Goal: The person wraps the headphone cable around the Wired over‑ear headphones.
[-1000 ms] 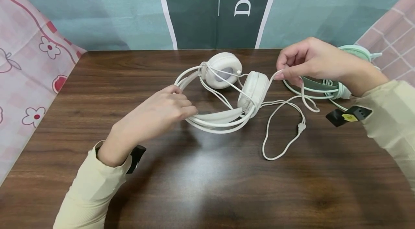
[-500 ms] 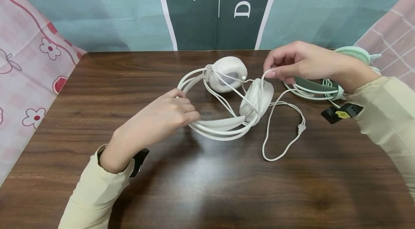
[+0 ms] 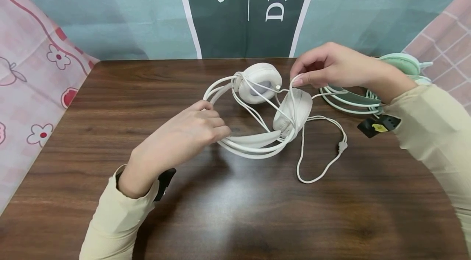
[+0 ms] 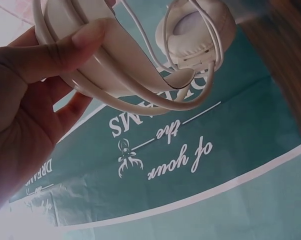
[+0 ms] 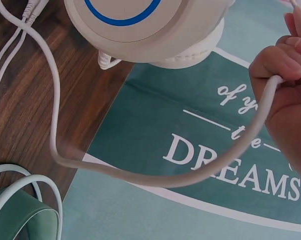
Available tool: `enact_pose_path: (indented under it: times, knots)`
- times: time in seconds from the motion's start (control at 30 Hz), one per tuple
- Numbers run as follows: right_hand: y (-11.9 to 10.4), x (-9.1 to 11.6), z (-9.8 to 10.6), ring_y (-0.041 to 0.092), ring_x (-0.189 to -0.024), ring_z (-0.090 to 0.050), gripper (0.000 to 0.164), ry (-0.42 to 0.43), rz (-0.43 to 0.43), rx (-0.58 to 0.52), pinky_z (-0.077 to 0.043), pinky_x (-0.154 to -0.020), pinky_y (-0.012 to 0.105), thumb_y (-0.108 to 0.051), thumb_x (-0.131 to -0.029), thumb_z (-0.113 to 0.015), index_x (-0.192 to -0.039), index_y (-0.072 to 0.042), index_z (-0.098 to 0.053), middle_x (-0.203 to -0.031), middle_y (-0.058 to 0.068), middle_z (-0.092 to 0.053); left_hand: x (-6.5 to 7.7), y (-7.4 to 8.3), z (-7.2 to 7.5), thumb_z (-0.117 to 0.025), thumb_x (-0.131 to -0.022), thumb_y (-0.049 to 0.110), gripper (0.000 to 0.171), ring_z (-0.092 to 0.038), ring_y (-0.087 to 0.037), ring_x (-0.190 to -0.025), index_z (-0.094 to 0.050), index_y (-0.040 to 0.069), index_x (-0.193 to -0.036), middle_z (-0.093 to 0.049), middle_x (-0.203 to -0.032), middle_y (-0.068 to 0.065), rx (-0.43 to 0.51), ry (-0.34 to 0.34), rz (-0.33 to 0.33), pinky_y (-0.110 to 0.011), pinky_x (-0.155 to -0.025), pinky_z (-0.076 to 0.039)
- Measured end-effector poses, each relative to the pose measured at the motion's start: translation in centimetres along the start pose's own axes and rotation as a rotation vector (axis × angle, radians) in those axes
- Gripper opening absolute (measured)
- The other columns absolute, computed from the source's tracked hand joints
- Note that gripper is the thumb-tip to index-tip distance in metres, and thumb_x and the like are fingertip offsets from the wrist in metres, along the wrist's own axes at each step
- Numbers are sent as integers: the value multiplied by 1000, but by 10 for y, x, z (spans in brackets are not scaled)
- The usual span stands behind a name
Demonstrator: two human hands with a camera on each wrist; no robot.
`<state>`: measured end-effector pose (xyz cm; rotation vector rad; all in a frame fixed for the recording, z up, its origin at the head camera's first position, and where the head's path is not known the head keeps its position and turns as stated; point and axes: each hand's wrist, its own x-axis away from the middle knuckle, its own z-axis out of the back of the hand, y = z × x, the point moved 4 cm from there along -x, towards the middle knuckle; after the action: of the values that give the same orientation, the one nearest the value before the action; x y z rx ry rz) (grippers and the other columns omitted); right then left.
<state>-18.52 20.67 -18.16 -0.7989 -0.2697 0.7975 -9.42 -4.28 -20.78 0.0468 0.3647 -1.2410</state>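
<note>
White over-ear headphones [image 3: 254,140] are tilted above the wooden table, their headband gripped by my left hand [image 3: 182,133]. In the left wrist view the thumb lies across the headband [image 4: 123,57] and its thin side rails. One ear cup [image 3: 263,74] is at the back, the other [image 3: 296,106] nearer the right hand. Strands of white cable cross between and around the cups. My right hand [image 3: 336,63] pinches this cable [image 5: 160,180] between thumb and forefinger, close above the right ear cup. The rest of the cable loops down onto the table, with a small splitter [image 3: 342,146] on it.
Pale green headphones [image 3: 351,104] lie at the back right of the table [image 3: 257,211], partly hidden behind the right forearm. A teal cloth [image 3: 128,14] with a dark printed panel hangs behind the table. Pink patterned cloths [image 3: 40,88] hang at the sides.
My right hand has moved left with the pinched cable, bringing it over the right ear cup. The white headphones and left hand have shifted slightly right. The loose cable end has been drawn along.
</note>
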Motion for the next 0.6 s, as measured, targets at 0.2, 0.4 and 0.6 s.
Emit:
enact_pose_path:
  times: [0.2,0.4,0.6]
  knots:
    - [1,-4,-4,11,-57,-47,4,8,23,88,-40,-50,21,-5,-79,-69,-81,-7,-66,-66,3,-57,-3,1,-3,-57,-74,-14,26,-50,-13,-67,-54,11,-71,-45,-62,5,11,-5,-29,-32,-86,-37]
    - [0,-8,-7,11,-65,-50,7,-76,107,131,-44,-59,19,-1,-82,-63,-84,-7,-64,-74,-1,-58,-4,3,-2,-57,-75,-13,24,-53,-13,-70,-55,11,-74,-47,-64,5,30,3,-54,-31,-87,-37]
    - [0,-9,-7,9,-67,-51,13,-164,152,126,-44,-59,20,3,-84,-59,-88,-9,-63,-77,-1,-56,-6,6,1,-56,-77,-12,23,-53,-11,-69,-56,11,-76,-48,-65,5,82,15,-84,-30,-87,-37]
